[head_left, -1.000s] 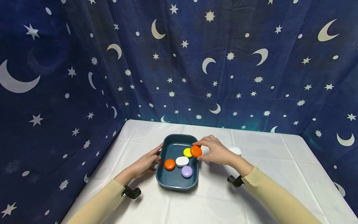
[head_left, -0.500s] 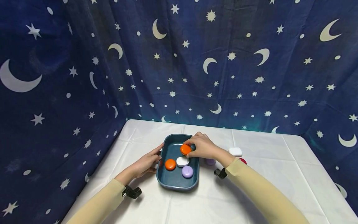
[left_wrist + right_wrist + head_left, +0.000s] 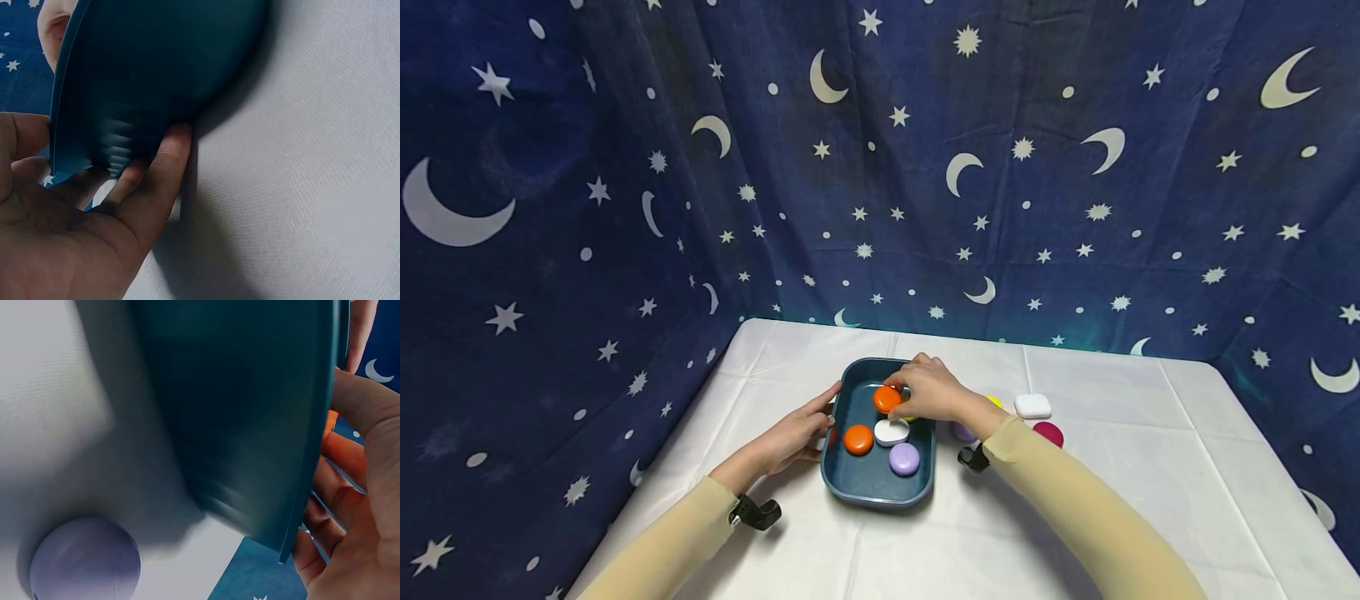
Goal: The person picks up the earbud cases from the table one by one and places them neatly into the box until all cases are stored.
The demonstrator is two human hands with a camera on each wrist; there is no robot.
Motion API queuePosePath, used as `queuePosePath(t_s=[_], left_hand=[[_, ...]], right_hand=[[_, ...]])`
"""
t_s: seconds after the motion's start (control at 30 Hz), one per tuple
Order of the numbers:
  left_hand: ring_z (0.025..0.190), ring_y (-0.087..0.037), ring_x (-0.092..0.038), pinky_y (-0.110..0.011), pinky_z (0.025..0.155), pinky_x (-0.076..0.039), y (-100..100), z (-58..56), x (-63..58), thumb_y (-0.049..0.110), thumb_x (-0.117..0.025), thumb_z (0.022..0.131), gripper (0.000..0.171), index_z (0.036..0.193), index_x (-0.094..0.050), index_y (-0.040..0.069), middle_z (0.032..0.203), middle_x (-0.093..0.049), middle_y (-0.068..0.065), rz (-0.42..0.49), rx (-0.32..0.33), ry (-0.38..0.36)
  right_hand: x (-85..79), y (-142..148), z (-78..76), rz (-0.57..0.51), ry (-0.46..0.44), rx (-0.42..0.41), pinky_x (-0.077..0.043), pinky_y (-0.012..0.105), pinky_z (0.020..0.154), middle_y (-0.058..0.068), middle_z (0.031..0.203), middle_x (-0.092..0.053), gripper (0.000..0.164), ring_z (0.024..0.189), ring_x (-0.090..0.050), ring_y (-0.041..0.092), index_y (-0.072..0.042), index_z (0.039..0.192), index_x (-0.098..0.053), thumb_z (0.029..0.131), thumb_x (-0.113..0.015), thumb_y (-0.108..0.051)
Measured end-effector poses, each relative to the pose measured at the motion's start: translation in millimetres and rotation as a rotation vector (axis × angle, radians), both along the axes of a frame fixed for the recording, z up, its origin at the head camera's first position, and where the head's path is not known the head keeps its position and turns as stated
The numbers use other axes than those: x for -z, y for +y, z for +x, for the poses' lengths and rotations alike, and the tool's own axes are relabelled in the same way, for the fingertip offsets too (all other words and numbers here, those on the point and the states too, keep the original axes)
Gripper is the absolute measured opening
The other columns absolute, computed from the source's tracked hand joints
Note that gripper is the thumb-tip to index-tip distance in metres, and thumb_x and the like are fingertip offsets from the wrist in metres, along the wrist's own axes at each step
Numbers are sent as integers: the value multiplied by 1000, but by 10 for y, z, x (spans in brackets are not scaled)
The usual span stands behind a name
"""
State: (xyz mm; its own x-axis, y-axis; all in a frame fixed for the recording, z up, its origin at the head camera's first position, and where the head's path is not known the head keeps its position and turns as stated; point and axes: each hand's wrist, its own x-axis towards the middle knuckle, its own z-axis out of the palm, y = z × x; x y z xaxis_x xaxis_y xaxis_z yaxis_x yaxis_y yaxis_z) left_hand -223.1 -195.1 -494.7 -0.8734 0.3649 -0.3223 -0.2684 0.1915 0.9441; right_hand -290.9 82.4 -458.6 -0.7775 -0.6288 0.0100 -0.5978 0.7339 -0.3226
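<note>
A dark teal rectangular tray (image 3: 880, 495) with rounded corners stands on the table. My left hand (image 3: 786, 440) rests its fingertips against the tray's left outer wall. Over the tray's right side, my right hand (image 3: 928, 389) pinches a glossy orange disc (image 3: 887, 399) between thumb and fingers; whether it touches the tray floor I cannot tell. Inside lie a second orange disc (image 3: 858, 439), a white oval piece (image 3: 891, 432) and a lilac disc (image 3: 904, 459). A yellow piece (image 3: 908, 418) is mostly hidden under the right hand. The right wrist view shows only an orange sliver (image 3: 330, 423) behind the tray wall.
Right of the tray are a lilac disc (image 3: 962, 432), a yellow piece (image 3: 994, 401) partly behind the forearm, a white rounded piece (image 3: 1032, 406) and a dark pink disc (image 3: 1048, 433). White cloth covers the table (image 3: 1120, 467). A starry blue curtain (image 3: 925, 208) hangs behind it.
My right hand has moved left over the tray's right rim, carrying the orange disc above its inside. The pieces right of the tray have come into view. My left hand stays at the tray wall.
</note>
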Motion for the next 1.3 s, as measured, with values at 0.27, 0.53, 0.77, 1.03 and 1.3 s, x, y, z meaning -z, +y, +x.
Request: queuePosePath(t_s=[0.27,0.53,0.77,1.03,1.3], left_hand=[[130,-38,-45,-50,84,-55,-3,-3,17,17,-47,101,69,163,-26,37,166,-24,-17,3,2,2],[133,-40,-44,-48,82,-55,-1,7,7,17,-48,100,70,163,-26,36,166,-24,-17,4,-3,5],[132,-39,-45,-49,82,-55,-8,12,2,17,-48,101,69,163,-26,36,166,-25,-18,-2,-5,9],[130,-39,-46,-52,84,-55,9,9,6,18,-48,101,69,163,-26,36,165,-26,-18,-3,-2,13],[129,-39,-47,-53,84,-55,10,18,13,18,-48,101,68,163,-28,37,165,-27,-18,-11,-15,18]], right_hand=[[-29,77,38,-82,-18,-14,-36,43,91,-2,111,-71,53,108,-47,21,-19,130,-73,84,-82,-41],[-118,225,104,-165,-12,8,-36,46,97,-3,116,-71,46,114,-47,21,-19,129,-73,86,-80,-36],[-232,365,177,-187,-8,31,-35,47,99,1,113,-71,45,114,-47,21,-21,129,-73,87,-80,-36],[-304,671,268,-242,-3,86,-34,49,102,-2,113,-70,51,116,-47,19,-19,133,-70,87,-81,-35],[-355,1010,342,-282,44,142,-30,57,108,-7,110,-69,52,120,-48,24,-21,135,-69,85,-82,-32]])
